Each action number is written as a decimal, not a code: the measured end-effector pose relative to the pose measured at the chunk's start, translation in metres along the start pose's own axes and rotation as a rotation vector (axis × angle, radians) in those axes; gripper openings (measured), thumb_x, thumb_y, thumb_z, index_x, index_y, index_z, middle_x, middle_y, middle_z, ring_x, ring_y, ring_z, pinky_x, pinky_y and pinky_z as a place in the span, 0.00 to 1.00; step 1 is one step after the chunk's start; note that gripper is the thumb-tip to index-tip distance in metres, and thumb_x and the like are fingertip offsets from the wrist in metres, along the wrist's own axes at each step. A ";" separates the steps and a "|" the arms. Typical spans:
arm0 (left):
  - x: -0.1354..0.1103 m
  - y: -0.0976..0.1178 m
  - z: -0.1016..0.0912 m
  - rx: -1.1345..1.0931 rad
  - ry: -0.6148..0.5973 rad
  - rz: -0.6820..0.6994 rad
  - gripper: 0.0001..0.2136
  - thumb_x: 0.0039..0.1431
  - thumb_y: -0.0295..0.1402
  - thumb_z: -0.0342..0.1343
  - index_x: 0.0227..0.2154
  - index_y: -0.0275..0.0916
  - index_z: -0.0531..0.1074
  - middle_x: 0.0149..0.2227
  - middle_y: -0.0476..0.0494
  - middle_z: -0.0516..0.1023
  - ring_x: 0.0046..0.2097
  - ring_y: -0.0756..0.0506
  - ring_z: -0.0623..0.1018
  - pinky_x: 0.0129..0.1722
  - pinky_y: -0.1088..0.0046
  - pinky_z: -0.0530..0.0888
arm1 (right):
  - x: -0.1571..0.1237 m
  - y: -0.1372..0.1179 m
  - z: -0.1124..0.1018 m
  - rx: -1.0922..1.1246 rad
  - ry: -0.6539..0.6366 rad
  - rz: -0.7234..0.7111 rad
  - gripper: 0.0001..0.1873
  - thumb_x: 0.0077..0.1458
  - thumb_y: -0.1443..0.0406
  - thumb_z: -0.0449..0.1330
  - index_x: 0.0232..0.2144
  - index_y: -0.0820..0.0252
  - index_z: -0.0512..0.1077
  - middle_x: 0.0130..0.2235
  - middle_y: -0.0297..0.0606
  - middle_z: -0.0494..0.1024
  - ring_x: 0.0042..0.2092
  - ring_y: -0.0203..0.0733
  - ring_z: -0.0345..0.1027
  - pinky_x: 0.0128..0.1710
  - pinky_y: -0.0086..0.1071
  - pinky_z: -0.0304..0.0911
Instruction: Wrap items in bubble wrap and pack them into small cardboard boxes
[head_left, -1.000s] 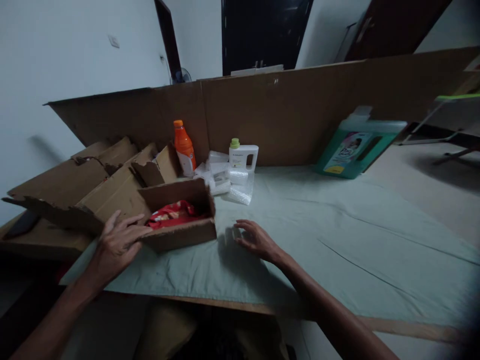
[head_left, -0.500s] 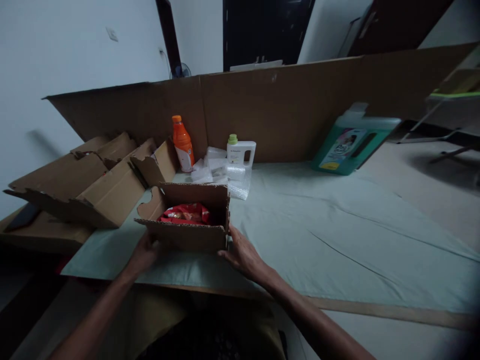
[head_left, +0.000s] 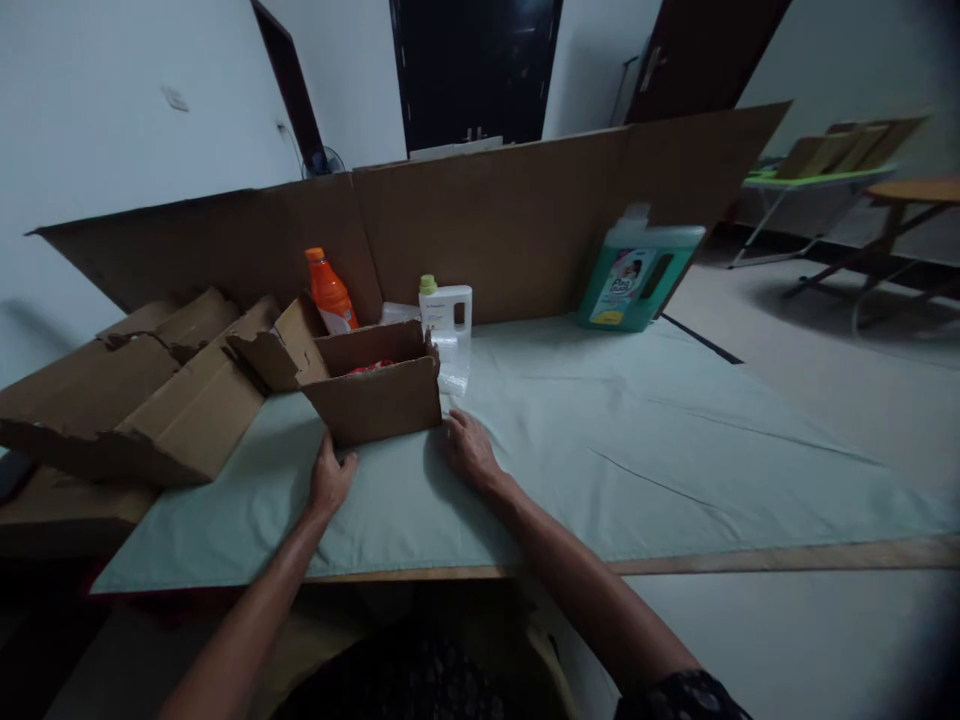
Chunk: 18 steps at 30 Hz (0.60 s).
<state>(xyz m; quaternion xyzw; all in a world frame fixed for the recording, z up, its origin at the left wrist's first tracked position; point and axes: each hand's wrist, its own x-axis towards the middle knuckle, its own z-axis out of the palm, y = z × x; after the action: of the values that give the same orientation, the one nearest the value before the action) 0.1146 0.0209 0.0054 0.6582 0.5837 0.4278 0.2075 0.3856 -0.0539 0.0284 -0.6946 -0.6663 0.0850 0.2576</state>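
Observation:
An open cardboard box (head_left: 379,405) stands on the green cloth, with a bit of a red packet (head_left: 373,368) showing above its front wall. My left hand (head_left: 331,478) grips the box at its lower left corner, thumb out in front and the other fingers partly hidden. At the lower right corner, my right hand (head_left: 471,447) presses against the box's side, fingers bent. Just behind the box are a white jug with a green cap (head_left: 448,305), some bubble wrap (head_left: 454,372) and an orange bottle (head_left: 330,290).
More open cardboard boxes (head_left: 180,400) line the left side. A large jug of green liquid (head_left: 637,275) stands at the back right, before an upright cardboard panel (head_left: 495,235). The cloth-covered table (head_left: 600,440) ends in front of me. A round wooden table (head_left: 919,190) is beyond, right.
Both hands have pushed the box away from me, toward the white jug and the boxes at left. The red packet is now mostly hidden by the front wall. The camera view has turned right.

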 end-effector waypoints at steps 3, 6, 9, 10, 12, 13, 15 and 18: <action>-0.007 -0.003 -0.003 0.032 -0.002 0.001 0.29 0.56 0.34 0.56 0.62 0.34 0.64 0.55 0.30 0.78 0.57 0.35 0.78 0.58 0.57 0.73 | -0.002 0.000 -0.003 -0.052 0.013 0.035 0.22 0.61 0.70 0.56 0.56 0.58 0.74 0.67 0.50 0.64 0.64 0.54 0.61 0.61 0.46 0.57; -0.004 -0.003 -0.004 0.061 -0.008 0.000 0.23 0.58 0.37 0.55 0.56 0.36 0.70 0.48 0.33 0.82 0.51 0.36 0.81 0.51 0.60 0.77 | 0.002 0.003 -0.009 -0.092 -0.002 0.062 0.19 0.62 0.68 0.56 0.53 0.57 0.76 0.67 0.50 0.63 0.63 0.55 0.62 0.59 0.47 0.58; 0.001 -0.002 -0.004 0.090 -0.006 -0.011 0.19 0.59 0.38 0.54 0.51 0.37 0.73 0.41 0.36 0.83 0.45 0.37 0.82 0.46 0.63 0.77 | 0.003 0.006 -0.012 -0.120 -0.029 0.066 0.16 0.64 0.65 0.55 0.50 0.60 0.78 0.64 0.50 0.68 0.59 0.54 0.65 0.57 0.45 0.59; 0.003 -0.002 -0.005 0.102 -0.004 -0.015 0.18 0.59 0.38 0.53 0.49 0.37 0.74 0.39 0.37 0.83 0.43 0.37 0.82 0.45 0.63 0.77 | 0.002 0.006 -0.013 -0.125 -0.036 0.063 0.16 0.65 0.65 0.55 0.49 0.60 0.78 0.62 0.50 0.70 0.58 0.53 0.66 0.56 0.44 0.59; 0.006 -0.002 -0.006 0.126 -0.005 -0.016 0.16 0.59 0.39 0.52 0.45 0.38 0.75 0.37 0.37 0.83 0.41 0.37 0.82 0.43 0.63 0.77 | 0.002 0.006 -0.014 -0.130 -0.047 0.057 0.16 0.65 0.65 0.54 0.50 0.60 0.77 0.60 0.48 0.72 0.58 0.51 0.66 0.56 0.42 0.58; 0.007 -0.003 -0.006 0.137 -0.009 -0.011 0.15 0.59 0.39 0.51 0.43 0.38 0.75 0.36 0.37 0.82 0.41 0.37 0.82 0.43 0.63 0.76 | 0.002 0.006 -0.014 -0.129 -0.050 0.057 0.18 0.65 0.66 0.53 0.53 0.59 0.76 0.60 0.48 0.72 0.58 0.51 0.66 0.56 0.41 0.58; 0.010 -0.003 -0.007 0.156 -0.018 0.001 0.15 0.58 0.40 0.50 0.41 0.37 0.76 0.36 0.36 0.82 0.41 0.36 0.81 0.43 0.62 0.76 | 0.003 0.004 -0.015 -0.123 -0.055 0.053 0.23 0.65 0.66 0.54 0.61 0.57 0.70 0.64 0.46 0.69 0.60 0.50 0.64 0.57 0.41 0.57; 0.012 -0.004 -0.008 0.173 -0.034 0.015 0.18 0.58 0.42 0.48 0.41 0.36 0.76 0.38 0.33 0.82 0.42 0.35 0.81 0.43 0.62 0.75 | 0.003 0.001 -0.015 -0.101 -0.073 0.040 0.34 0.63 0.65 0.56 0.69 0.53 0.57 0.69 0.44 0.62 0.64 0.51 0.61 0.60 0.43 0.55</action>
<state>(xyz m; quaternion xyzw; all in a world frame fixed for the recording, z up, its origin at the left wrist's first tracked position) 0.1050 0.0309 0.0106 0.6853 0.6099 0.3658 0.1566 0.3939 -0.0544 0.0413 -0.7163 -0.6647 0.0819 0.1960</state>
